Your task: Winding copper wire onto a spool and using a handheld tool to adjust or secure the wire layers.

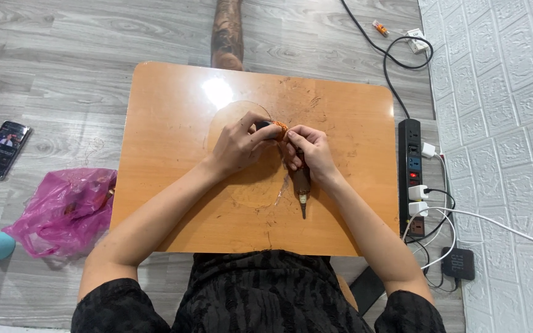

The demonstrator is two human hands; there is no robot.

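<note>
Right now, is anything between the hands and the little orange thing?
No. Both the left hand and the right hand already touch the small orange piece directly, above the wooden table.

Grey wood-grain plank flooring is laid throughout, with a low orange-brown table set on it, its glossy top marked by a bright light reflection. White embossed brick-pattern wall panelling is seen along the right side.
</note>
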